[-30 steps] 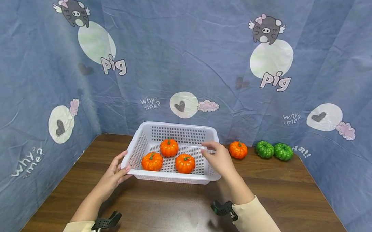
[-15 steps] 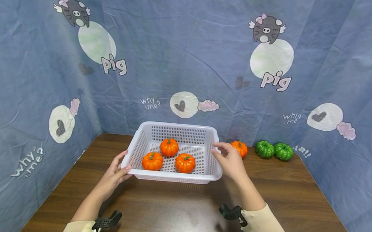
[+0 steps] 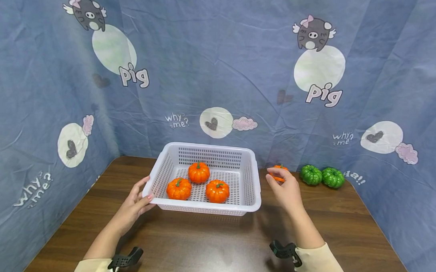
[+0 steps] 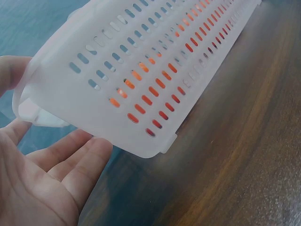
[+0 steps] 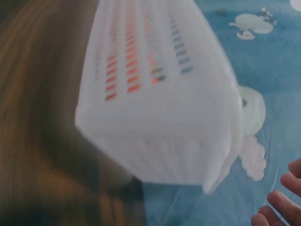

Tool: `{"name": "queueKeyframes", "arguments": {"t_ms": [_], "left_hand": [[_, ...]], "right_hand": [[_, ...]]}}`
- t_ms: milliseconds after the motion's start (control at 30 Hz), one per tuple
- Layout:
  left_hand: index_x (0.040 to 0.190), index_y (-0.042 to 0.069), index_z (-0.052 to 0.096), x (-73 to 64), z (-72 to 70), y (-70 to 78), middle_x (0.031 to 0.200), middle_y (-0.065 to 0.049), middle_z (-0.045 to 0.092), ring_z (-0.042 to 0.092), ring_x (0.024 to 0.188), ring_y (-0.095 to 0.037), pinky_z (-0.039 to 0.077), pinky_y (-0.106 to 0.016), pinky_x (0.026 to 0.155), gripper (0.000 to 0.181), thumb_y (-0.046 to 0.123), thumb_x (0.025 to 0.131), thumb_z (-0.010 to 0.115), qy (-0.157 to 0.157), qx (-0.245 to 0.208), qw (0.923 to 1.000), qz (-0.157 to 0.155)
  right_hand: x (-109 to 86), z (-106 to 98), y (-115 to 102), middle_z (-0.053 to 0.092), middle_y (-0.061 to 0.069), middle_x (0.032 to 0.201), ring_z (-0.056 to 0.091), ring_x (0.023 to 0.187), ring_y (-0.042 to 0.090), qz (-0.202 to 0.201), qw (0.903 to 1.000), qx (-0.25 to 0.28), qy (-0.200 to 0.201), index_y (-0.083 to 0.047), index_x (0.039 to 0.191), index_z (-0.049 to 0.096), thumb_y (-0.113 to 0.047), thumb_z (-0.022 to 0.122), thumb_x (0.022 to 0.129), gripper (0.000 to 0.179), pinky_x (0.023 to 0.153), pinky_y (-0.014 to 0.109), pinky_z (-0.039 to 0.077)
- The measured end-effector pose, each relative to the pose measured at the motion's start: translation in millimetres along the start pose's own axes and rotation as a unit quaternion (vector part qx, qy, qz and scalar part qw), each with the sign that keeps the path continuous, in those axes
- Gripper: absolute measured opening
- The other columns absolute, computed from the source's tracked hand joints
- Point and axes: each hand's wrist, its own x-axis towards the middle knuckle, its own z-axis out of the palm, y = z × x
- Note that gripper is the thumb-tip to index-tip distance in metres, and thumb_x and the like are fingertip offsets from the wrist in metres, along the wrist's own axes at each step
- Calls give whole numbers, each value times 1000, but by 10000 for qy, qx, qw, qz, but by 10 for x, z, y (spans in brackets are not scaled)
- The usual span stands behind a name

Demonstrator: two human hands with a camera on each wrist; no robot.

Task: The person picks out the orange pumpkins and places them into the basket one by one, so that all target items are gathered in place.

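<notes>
A white slotted plastic basket (image 3: 210,206) holds three small orange pumpkins with green stems: one at the back (image 3: 199,173), one at front left (image 3: 179,189), one at front right (image 3: 217,192). My left hand (image 3: 134,205) grips the basket's left end, thumb over the rim; in the left wrist view its fingers (image 4: 89,165) lie under the rim. To the right of the basket, my right hand (image 3: 287,194) reaches at another orange pumpkin (image 3: 281,167) and mostly covers it. Its fingers are bent loosely and spread apart from the thumb; I cannot tell whether they touch the pumpkin.
Two green pumpkins, one nearer (image 3: 311,175) and one further right (image 3: 332,177), sit side by side at the table's back edge. Behind the brown wooden table (image 3: 200,243) hangs a blue printed cloth (image 3: 212,79). Black straps with mounts are on both wrists.
My right hand has moved right, from over the basket's right end to the orange pumpkin outside it. The left hand, the basket and the pumpkins have stayed in place.
</notes>
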Motion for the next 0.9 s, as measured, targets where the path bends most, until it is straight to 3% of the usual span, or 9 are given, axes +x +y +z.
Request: {"name": "queueKeyframes", "arguments": {"t_ms": [233,600,900], "left_hand": [[158,15,11,-4,-3,-1,149,-35,31,58,114,-7,51,-24,93,67,12,104,51,-16,-52,10000,62],[158,14,10,-4,-3,2,149,-36,30,58,115,-10,51,-24,93,67,12,105,50,-36,-20,10000,56],[158,14,10,2,2,12,152,-35,28,58,114,-6,50,-26,94,67,13,105,50,-11,3,10000,-4]], "right_hand": [[74,-75,247,60,20,131,62,113,36,154,9993,-154,291,1,120,67,-14,65,97,28,91,48,53],[181,-83,602,66,23,121,61,113,36,270,9963,-434,692,2,120,67,-14,67,96,29,93,50,48],[275,-61,862,66,26,117,61,109,38,635,9911,-414,1095,4,120,66,-14,67,94,31,95,48,46]]}}
